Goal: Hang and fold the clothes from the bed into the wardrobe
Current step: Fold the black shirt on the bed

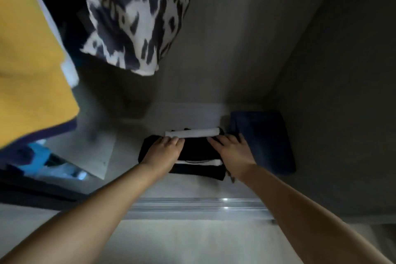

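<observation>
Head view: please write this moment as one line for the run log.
place: wardrobe floor | left hand, right hand: flat on folded black-and-white garment | beside: folded blue garment

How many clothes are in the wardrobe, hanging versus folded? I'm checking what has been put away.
Hanging, clearly seen: 2, the yellow top and the black-and-white patterned garment
Folded on the wardrobe floor: 2, the black-and-white pile under both hands, the blue pile to its right
Total: 4; darker items at left are too dim to count.
</observation>
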A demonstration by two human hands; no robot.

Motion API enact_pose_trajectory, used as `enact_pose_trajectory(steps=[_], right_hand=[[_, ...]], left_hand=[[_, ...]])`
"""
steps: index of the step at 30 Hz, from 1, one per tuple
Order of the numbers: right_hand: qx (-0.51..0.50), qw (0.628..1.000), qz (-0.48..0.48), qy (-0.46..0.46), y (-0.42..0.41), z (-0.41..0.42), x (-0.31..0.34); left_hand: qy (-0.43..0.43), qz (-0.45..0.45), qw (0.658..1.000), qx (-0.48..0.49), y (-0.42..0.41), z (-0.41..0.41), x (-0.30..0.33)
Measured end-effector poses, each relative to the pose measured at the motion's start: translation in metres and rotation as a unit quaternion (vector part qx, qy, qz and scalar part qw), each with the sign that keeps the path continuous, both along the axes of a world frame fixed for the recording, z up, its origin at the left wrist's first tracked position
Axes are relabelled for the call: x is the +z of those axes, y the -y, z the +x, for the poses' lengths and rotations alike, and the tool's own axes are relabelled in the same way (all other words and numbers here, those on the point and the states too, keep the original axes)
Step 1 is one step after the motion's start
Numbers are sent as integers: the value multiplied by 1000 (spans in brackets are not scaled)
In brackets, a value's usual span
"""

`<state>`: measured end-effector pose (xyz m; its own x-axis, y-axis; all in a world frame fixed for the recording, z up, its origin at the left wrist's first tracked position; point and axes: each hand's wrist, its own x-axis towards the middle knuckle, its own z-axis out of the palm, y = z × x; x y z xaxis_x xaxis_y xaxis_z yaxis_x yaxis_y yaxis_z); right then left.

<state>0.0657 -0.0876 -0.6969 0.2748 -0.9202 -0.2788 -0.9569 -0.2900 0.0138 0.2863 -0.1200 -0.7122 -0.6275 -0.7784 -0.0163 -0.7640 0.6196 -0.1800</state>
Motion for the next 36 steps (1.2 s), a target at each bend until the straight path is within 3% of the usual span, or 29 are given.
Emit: enact_pose_trajectory(steps=[4, 6, 9, 11, 14, 17, 20, 27, 32, 34, 36], right_hand=[[-13, 996, -88, -20, 55, 3, -57], [-18, 992, -122, -28, 73, 1, -86], [6, 984, -165, -67, 83, -2, -135], [16, 986, -139, -95, 77, -3, -168], [-6, 993, -26, -116, 54, -4, -204], [-29, 996, 56, -63, 36, -10, -223], [-30, 997, 66, -25, 40, -16, -228], [-96, 993, 55, 28, 56, -14, -231], [-111, 971, 202, 70, 60, -14, -231], [-139, 960, 210, 123, 74, -13, -218], [-160, 968, 128, 144, 89, -9, -213]], left_hand=[[-61, -73, 995, 15, 59, 3, -59], [-72, -55, 995, 47, 79, 0, -90], [-6, 24, 996, 91, 86, -6, -138], [-5, 42, 996, 83, 82, -11, -170], [15, 99, 993, 60, 64, -13, -206], [27, 161, 985, 55, 50, -14, -224], [8, 179, 982, 58, 57, -11, -231], [26, 102, 993, 58, 78, -19, -213], [29, 345, 932, 106, 75, -10, -226], [0, 379, 917, 124, 84, -15, -219], [-23, 345, 928, 139, 88, -27, -217]])
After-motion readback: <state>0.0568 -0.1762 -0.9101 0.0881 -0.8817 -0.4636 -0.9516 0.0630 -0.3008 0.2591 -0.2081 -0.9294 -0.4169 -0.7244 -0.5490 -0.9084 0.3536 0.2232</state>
